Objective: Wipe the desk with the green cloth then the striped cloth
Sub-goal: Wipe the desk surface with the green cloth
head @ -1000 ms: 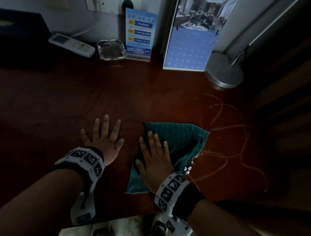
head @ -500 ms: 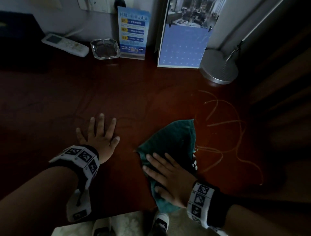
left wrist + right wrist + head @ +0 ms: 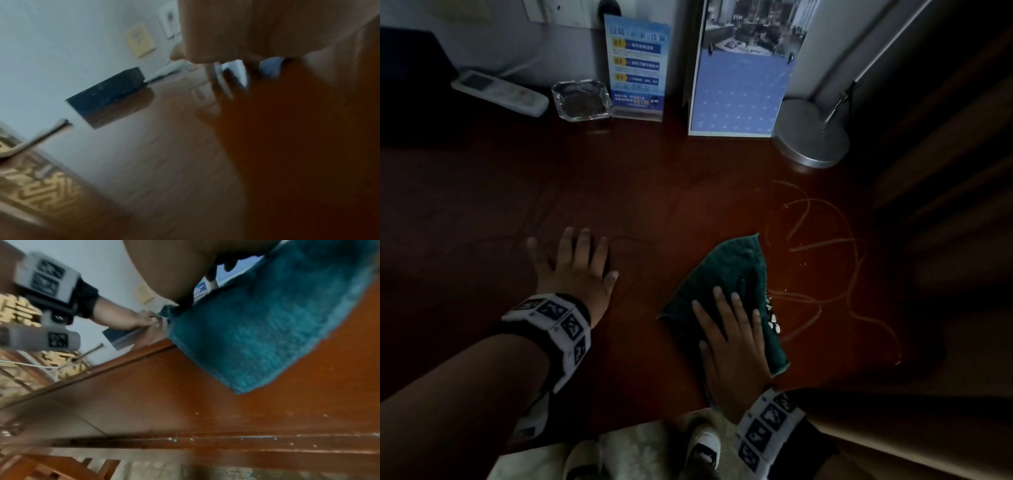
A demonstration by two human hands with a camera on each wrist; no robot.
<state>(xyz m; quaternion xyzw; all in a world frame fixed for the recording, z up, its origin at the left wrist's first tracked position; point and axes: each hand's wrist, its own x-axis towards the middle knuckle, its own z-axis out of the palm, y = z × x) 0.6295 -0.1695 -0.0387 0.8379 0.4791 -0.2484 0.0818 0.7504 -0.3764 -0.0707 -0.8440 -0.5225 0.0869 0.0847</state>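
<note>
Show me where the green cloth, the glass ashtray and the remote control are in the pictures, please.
green cloth (image 3: 736, 267): head view, on the bare part beyond the fingers.
glass ashtray (image 3: 581, 100): head view, on its middle hollow.
remote control (image 3: 500, 91): head view, on the middle of its white body.

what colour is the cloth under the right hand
The cloth is dark teal-green, plain and fluffy; it shows best in the right wrist view.

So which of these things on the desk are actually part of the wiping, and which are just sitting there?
In use:
green cloth
right hand pressing it flat
left hand flat on the desk

Just lying about:
remote control
glass ashtray
blue sign
calendar
lamp base
</note>
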